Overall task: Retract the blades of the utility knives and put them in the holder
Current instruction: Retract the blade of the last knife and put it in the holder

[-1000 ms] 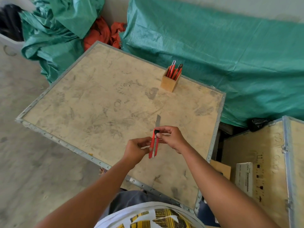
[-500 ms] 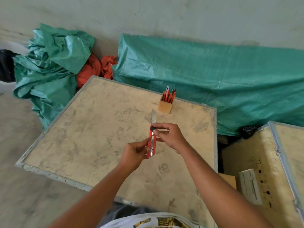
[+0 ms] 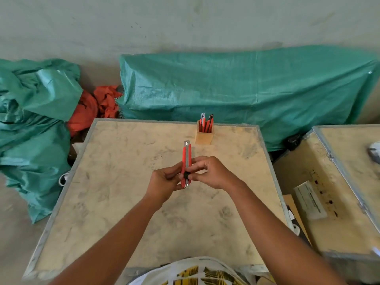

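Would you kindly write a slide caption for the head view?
Both hands, left hand and right hand, hold a red utility knife above the crate top, near the wooden holder.

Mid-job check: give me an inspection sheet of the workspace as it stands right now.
Surface: scuffed plywood crate top with metal edging, bare apart from the holder.
Job's things: red utility knife held upright, only a short blade tip showing; square wooden holder near the far edge, with red knives standing in it.
Clutter: nothing seen.
Grippers: left hand and right hand both grip the knife; right thumb on the black slider.
Cables: nothing seen.
Surroundings: green tarpaulins, orange cloth, second crate.
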A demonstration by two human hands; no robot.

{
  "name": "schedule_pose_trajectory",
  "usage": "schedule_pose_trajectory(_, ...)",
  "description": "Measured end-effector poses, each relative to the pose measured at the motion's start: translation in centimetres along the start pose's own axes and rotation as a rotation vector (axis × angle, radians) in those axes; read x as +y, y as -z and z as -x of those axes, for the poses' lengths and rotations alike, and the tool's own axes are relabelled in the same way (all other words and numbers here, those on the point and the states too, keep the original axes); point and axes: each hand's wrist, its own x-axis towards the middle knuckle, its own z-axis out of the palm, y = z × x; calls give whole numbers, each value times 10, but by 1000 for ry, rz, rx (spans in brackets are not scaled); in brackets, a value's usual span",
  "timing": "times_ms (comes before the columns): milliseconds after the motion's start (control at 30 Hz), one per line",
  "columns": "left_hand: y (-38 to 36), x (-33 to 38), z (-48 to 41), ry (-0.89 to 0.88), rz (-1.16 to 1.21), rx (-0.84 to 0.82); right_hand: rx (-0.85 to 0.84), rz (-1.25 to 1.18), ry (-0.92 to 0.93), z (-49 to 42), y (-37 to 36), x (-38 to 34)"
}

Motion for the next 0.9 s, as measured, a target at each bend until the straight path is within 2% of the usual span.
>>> schedule_pose_trajectory(167,10,-1,0,21,3,-113,29,14,-12,8,-9,-3)
schedule_pose_trajectory(367,8,1,-3,23,-12,-182,173,20,-26,19,-16,5)
schedule_pose_trajectory(733,-38,21,9,-27,78,-153,140,49,99,30,31,10)
schedule_pose_trajectory(900,-69,25,15,-50,105,-80,101,75,160,39,58,16)
